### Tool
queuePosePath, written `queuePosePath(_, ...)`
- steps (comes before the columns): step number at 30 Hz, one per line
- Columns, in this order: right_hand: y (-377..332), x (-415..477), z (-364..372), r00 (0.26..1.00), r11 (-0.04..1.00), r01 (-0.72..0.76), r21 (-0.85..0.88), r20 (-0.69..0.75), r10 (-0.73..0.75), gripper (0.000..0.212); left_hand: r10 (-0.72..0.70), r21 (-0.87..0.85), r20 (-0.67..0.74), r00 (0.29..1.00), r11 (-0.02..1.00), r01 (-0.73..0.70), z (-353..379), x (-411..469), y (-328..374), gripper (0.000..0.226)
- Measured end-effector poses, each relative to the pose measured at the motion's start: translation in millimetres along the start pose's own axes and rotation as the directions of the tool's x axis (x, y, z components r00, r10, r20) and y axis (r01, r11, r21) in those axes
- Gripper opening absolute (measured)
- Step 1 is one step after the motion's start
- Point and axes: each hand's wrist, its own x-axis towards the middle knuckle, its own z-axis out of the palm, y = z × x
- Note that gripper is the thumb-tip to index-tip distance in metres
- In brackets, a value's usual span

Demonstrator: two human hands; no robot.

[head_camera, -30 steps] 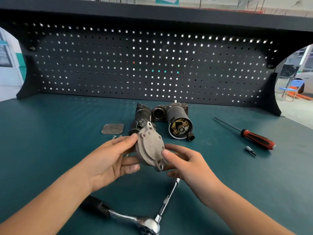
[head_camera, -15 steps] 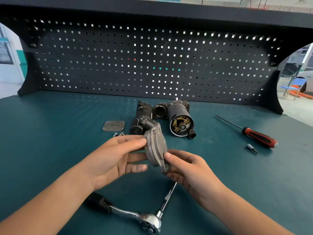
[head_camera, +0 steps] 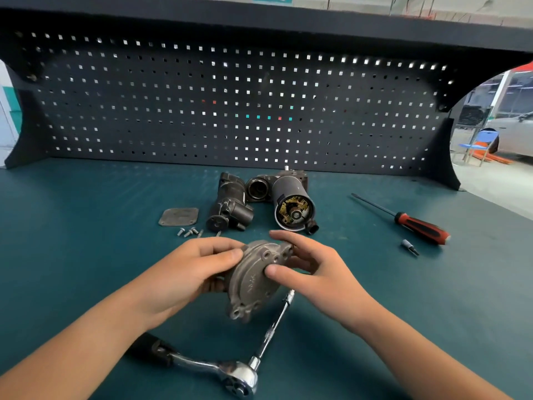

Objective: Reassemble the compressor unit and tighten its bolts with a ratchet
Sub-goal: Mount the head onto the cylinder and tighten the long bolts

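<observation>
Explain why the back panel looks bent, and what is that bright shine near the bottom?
Head view: the wide-angle lens bows the pegboard and shelf; head view again, light glints brightly off the head of the chrome ratchet; a soft shadow lies on the green table under the held end cover.

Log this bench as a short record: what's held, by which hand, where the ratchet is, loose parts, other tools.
Held part: grey metal end cover
Left hand: grips the cover's left edge
Right hand: pinches its right side, thumb on the face
Ratchet: lying on the bench mat, nearest the person, untouched
Loose parts: motor body, black housing, flat plate, small bolts
Other tools: red-handled screwdriver, bit, at right
</observation>
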Motion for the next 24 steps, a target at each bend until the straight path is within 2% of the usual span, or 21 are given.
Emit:
queuePosePath(3, 3, 1, -3, 0.997, 0.997, 0.061, 0.041, -0.057, -0.059, 0.028, -0.025, -0.063, 0.039, 0.999, 0.998, 0.027, 2, 10, 4, 0.036)
queuePosePath(6, 13, 6, -8, 0.976, 0.994, 0.075, 0.082, -0.209, -0.057, 0.025, -0.029, -0.069, 0.01, 1.0, 0.997, 0.029, 5, 25, 8, 0.043)
queuePosePath(10, 22, 11, -17, 0.935, 0.987, 0.082, 0.135, -0.354, -0.03, 0.026, -0.032, 0.247, -0.11, 0.993, 0.967, 0.058, 4, 46, 2, 0.016)
queuePosePath(13, 28, 15, -23, 0.911, 0.992, 0.078, 0.099, -0.41, -0.03, 0.028, -0.04, 0.399, -0.089, 0.995, 0.914, 0.072, 9, 57, -8, 0.008)
queuePosePath(15, 33, 18, -27, 0.902, 0.997, 0.064, 0.053, -0.43, -0.035, 0.027, 0.018, 0.51, -0.084, 0.996, 0.86, 0.028, 14, 64, -14, 0.008)
queuePosePath(20, 41, 24, -34, 0.871, 0.999, 0.028, -0.02, -0.49, -0.034, 0.029, 0.016, 0.562, -0.08, 0.997, 0.827, 0.032, 23, 83, -20, 0.011)
queuePosePath(22, 41, 27, -36, 0.868, 0.993, 0.032, -0.112, -0.489, -0.083, 0.033, 0.028, 0.691, -0.079, 0.997, 0.722, 0.034, 25, 93, -20, 0.009)
queuePosePath(24, 37, 32, -42, 0.873, 0.957, 0.052, -0.285, -0.452, -0.182, 0.033, 0.027, 0.789, -0.083, 0.996, 0.612, 0.049, 31, 102, -19, 0.015)
